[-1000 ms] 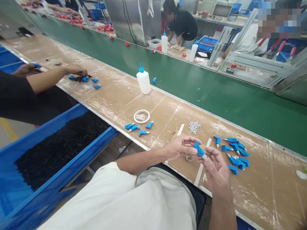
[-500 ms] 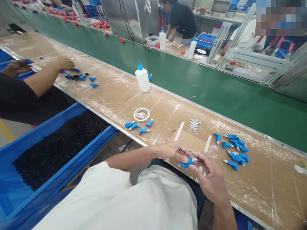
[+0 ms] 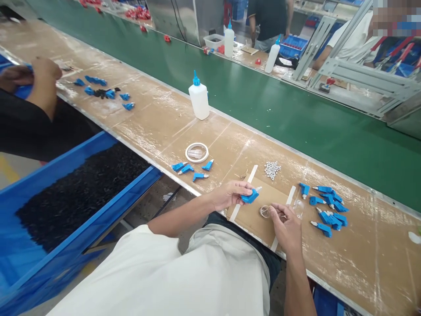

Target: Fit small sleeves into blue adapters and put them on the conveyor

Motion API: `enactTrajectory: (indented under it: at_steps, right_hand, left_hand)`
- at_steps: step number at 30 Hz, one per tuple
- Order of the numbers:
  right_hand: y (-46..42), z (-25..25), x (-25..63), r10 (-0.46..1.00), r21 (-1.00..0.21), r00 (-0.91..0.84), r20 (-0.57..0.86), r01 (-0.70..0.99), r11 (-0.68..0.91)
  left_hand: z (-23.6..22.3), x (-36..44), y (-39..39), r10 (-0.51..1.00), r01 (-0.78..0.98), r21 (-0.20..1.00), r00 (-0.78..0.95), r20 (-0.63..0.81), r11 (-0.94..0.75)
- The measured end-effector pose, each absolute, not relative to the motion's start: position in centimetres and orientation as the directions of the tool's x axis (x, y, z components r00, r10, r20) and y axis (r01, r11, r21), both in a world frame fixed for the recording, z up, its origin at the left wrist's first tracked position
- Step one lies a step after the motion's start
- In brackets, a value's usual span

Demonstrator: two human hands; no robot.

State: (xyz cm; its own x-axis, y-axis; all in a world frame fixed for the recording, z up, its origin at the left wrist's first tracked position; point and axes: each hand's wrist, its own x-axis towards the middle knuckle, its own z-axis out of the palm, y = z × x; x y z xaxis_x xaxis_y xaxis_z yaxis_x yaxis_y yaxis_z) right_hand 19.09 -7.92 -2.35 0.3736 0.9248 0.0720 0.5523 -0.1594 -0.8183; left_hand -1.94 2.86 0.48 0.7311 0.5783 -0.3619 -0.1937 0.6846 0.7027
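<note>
Head view: the left hand (image 3: 230,194) pinches a blue piece (image 3: 250,196) between closed fingers, over the cardboard (image 3: 250,220), its long axis running 8 to 2 o'clock, white tip (image 3: 258,189) towards 2. At its 4 o'clock, the right hand (image 3: 287,224) has fingers nearly together against a small clear ring (image 3: 261,214); whether gripping, I cannot tell

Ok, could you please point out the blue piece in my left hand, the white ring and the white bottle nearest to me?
Blue piece (image 3: 251,197), head view: on its blue body.
White ring (image 3: 197,161), head view: its near rim.
Nearest white bottle (image 3: 199,102), head view: middle of its body.
</note>
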Motion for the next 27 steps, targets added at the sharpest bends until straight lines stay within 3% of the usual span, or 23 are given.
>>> enactTrajectory:
  at_steps: [8,20,27]
  right_hand:
    - [-8.2,-2.1,18.3,0.931,-0.769,0.313,0.189,0.637,-0.058]
    - [-11.1,-0.2,17.0,0.939,-0.505,0.144,0.314,0.862,0.037]
    - [-11.1,0.7,17.3,0.935,-0.59,0.143,0.325,0.804,0.082]
  left_hand:
    - [0.9,-2.4,2.5,0.617,-0.255,0.67,0.689,-0.38,0.697]
    - [1.7,-4.9,1.9,0.574,-0.192,0.632,0.664,-0.48,0.751]
    - [1.7,-3.7,1.1,0.588,-0.25,0.629,0.697,-0.411,0.736]
